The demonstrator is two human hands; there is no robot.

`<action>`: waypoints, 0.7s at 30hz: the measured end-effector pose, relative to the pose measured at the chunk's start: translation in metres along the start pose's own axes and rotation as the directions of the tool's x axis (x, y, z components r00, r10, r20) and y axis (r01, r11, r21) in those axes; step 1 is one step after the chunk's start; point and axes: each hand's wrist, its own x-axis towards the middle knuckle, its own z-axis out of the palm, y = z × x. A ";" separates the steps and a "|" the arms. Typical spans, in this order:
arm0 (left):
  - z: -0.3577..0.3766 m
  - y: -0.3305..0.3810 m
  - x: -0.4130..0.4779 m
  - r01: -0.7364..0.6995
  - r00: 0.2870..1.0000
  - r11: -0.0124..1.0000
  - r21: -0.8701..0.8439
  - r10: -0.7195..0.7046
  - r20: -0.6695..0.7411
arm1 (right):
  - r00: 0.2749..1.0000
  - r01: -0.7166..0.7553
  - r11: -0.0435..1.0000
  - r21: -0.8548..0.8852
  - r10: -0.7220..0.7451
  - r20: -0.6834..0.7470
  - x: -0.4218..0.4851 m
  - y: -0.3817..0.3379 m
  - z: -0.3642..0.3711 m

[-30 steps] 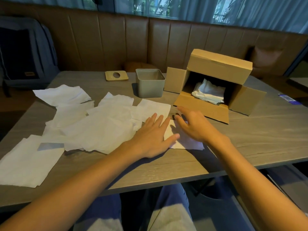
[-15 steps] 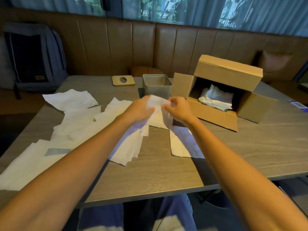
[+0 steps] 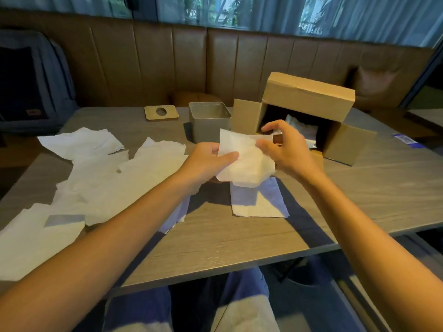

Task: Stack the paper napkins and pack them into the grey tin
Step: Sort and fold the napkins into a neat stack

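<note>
Head view: left hand (image 3: 208, 161) and right hand (image 3: 287, 149) pinch one napkin (image 3: 247, 164) at opposite edges. Looks thin, limp, tearable; grip edges lightly.

No readable txt anywhere. Small reddish patch (image 3: 33, 113) on the dark grey fabric backpack (image 3: 36, 77) is showing only as a blur, no letters legible. Flat blue card w/ pale print (image 3: 405, 140), at the far right of the grey wood-grain table (image 3: 239, 238), is appearing too small & blurred to read.
</note>
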 end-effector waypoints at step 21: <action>0.026 -0.019 -0.011 0.040 0.999 0.998 -0.040 -0.041 -0.016 | 0.988 -0.151 0.970 0.192 0.152 0.009 -0.047 0.040 -0.009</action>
